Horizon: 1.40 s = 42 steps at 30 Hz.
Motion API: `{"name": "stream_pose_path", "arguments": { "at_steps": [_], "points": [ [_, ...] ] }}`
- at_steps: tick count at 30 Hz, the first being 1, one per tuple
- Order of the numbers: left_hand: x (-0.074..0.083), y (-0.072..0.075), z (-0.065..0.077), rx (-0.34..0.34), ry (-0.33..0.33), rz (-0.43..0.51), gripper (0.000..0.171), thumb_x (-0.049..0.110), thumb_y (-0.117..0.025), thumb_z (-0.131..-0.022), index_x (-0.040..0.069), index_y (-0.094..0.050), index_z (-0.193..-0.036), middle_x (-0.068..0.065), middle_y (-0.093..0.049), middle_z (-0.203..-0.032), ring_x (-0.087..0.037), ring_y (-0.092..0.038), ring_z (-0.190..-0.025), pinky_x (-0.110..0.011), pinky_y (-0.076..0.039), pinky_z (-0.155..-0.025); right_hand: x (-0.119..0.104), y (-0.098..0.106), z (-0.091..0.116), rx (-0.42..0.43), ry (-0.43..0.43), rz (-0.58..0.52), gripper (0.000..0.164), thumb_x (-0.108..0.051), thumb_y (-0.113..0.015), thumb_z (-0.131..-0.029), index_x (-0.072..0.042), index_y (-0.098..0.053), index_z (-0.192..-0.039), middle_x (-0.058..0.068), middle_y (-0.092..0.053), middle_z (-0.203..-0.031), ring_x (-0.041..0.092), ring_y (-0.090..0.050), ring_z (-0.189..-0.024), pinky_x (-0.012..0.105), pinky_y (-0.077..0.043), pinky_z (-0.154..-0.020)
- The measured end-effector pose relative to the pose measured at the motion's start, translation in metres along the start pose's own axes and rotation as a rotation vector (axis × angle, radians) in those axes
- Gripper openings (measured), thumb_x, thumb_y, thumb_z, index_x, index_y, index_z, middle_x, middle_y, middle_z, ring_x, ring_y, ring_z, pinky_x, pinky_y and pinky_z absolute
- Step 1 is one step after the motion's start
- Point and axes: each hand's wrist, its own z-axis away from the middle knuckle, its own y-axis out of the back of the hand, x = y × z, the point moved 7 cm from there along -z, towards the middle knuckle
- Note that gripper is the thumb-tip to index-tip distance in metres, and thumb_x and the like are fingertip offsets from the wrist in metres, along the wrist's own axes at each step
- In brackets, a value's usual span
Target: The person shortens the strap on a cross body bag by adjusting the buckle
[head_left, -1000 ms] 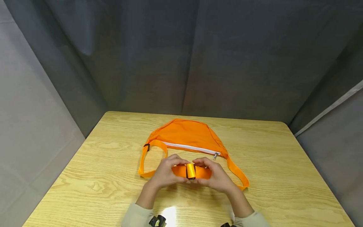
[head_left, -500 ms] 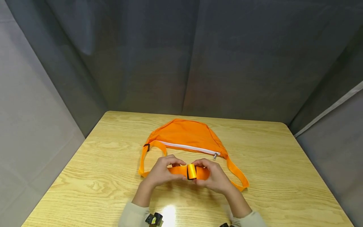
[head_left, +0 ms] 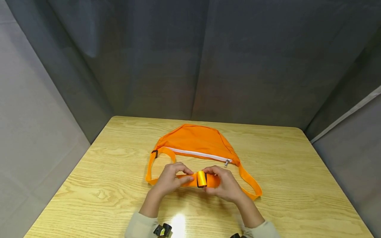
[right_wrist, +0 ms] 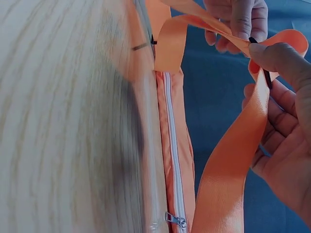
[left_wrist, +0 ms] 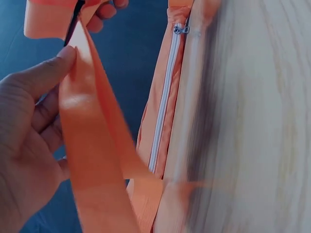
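Centrally in the head view, a black slider [head_left: 197,182] stands between the two hands, its long axis running roughly from 12 to 6 o'clock, crosswise to the orange strap [head_left: 213,181], which runs from 9 to 3 o'clock; a bright loop [head_left: 201,178] of webbing bulges over its face. The left hand [head_left: 170,180], at 9 o'clock of the slider, pinches the strap between thumb and fingers; the right hand [head_left: 224,185], at 3 o'clock, is the nearer, its thumb and forefinger closed about the slider's right side. At 12 o'clock of both hands the orange bag [head_left: 196,138] lies on the table [head_left: 89,195], its white zip [head_left: 197,154] toward the person; a second slider [head_left: 155,154] sits at 10 o'clock, by the bag's left corner. In the left wrist view, the left thumb lies on the webbing just below the slider, which shows as a thin dark edge at 11 o'clock; whether the thumb touches it cannot be told. In the right wrist view, the right thumb presses the slider's upper end, with fingers behind; the left fingers hold webbing at 1 o'clock, and the strap descends toward 6 o'clock.
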Motion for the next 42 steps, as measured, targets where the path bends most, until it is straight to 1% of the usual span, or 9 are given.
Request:
{"name": "stream_pose_path", "arguments": {
  "at_steps": [5,8,13,19,26,29,35,38,42],
  "points": [
    [0.006,0.001,0.001,0.059,-0.046,-0.128,0.014,0.014,-0.081,-0.071,0.012,-0.072,-0.082,0.005,-0.062,-0.089,-0.013,-0.055,-0.089,-0.035,-0.044,-0.081,0.001,0.001,0.000,0.020,0.016,0.027,0.048,-0.003,-0.082,-0.062,-0.006,-0.062,-0.105,0.000,-0.064,-0.098,0.016,-0.058,-0.085,0.031,-0.049,-0.071],
    [0.007,0.000,0.001,0.074,-0.047,-0.143,0.012,0.013,-0.080,-0.073,0.013,-0.071,-0.081,0.007,-0.062,-0.086,-0.012,-0.054,-0.086,-0.037,-0.043,-0.080,0.002,0.001,0.000,0.032,0.023,0.039,0.048,-0.002,-0.082,-0.061,-0.006,-0.062,-0.105,0.000,-0.064,-0.098,0.016,-0.058,-0.084,0.032,-0.049,-0.071],
    [0.002,0.002,0.004,0.038,-0.031,-0.090,0.008,0.011,-0.075,-0.078,0.013,-0.070,-0.085,0.009,-0.063,-0.081,-0.008,-0.056,-0.079,-0.032,-0.045,-0.074,0.005,0.004,0.002,0.053,0.038,0.055,0.048,-0.002,-0.081,-0.059,-0.007,-0.062,-0.103,-0.001,-0.064,-0.096,0.015,-0.057,-0.083,0.031,-0.048,-0.071],
    [-0.006,0.014,0.011,-0.010,0.046,-0.029,0.008,0.008,-0.072,-0.081,0.014,-0.068,-0.085,0.010,-0.059,-0.080,-0.010,-0.051,-0.072,-0.029,-0.045,-0.065,0.008,0.012,0.005,0.099,0.058,0.067,0.051,0.001,-0.083,-0.055,-0.008,-0.063,-0.101,-0.004,-0.064,-0.093,0.012,-0.057,-0.080,0.030,-0.048,-0.068],
    [-0.010,0.010,0.010,-0.064,0.101,0.081,0.007,0.003,-0.067,-0.083,0.009,-0.063,-0.086,0.005,-0.059,-0.082,-0.013,-0.055,-0.079,-0.037,-0.048,-0.073,0.007,0.012,0.004,0.103,0.063,0.038,0.052,0.000,-0.084,-0.055,-0.008,-0.063,-0.102,-0.004,-0.064,-0.093,0.012,-0.057,-0.082,0.029,-0.048,-0.069],
    [-0.008,0.004,0.006,-0.071,0.097,0.121,0.011,0.004,-0.068,-0.081,0.011,-0.063,-0.088,0.003,-0.062,-0.084,-0.013,-0.056,-0.080,-0.038,-0.047,-0.076,0.005,0.010,0.002,0.091,0.062,0.006,0.052,0.000,-0.083,-0.056,-0.008,-0.062,-0.102,-0.004,-0.064,-0.094,0.012,-0.056,-0.083,0.029,-0.049,-0.069],
    [-0.001,-0.012,-0.003,-0.109,0.066,0.119,0.011,0.007,-0.067,-0.084,0.011,-0.064,-0.093,0.003,-0.063,-0.085,-0.009,-0.056,-0.077,-0.029,-0.048,-0.071,0.001,0.005,0.001,0.045,0.045,0.007,0.050,-0.002,-0.083,-0.059,-0.008,-0.062,-0.104,-0.004,-0.063,-0.096,0.012,-0.056,-0.084,0.030,-0.049,-0.070],
    [-0.002,-0.013,-0.003,-0.103,0.077,0.100,0.010,0.006,-0.068,-0.083,0.010,-0.065,-0.092,0.004,-0.063,-0.083,-0.009,-0.054,-0.074,-0.027,-0.048,-0.066,0.000,0.004,0.001,0.032,0.038,0.027,0.049,-0.004,-0.083,-0.059,-0.008,-0.062,-0.104,-0.004,-0.063,-0.096,0.012,-0.056,-0.084,0.030,-0.048,-0.071],
    [-0.004,-0.009,0.000,-0.109,0.095,0.078,0.010,0.008,-0.068,-0.084,0.012,-0.066,-0.093,0.005,-0.064,-0.086,-0.009,-0.055,-0.075,-0.027,-0.048,-0.067,0.002,0.004,0.002,0.023,0.031,0.048,0.049,-0.006,-0.083,-0.060,-0.009,-0.062,-0.104,-0.004,-0.063,-0.096,0.012,-0.055,-0.082,0.029,-0.048,-0.070]
  ]
}}
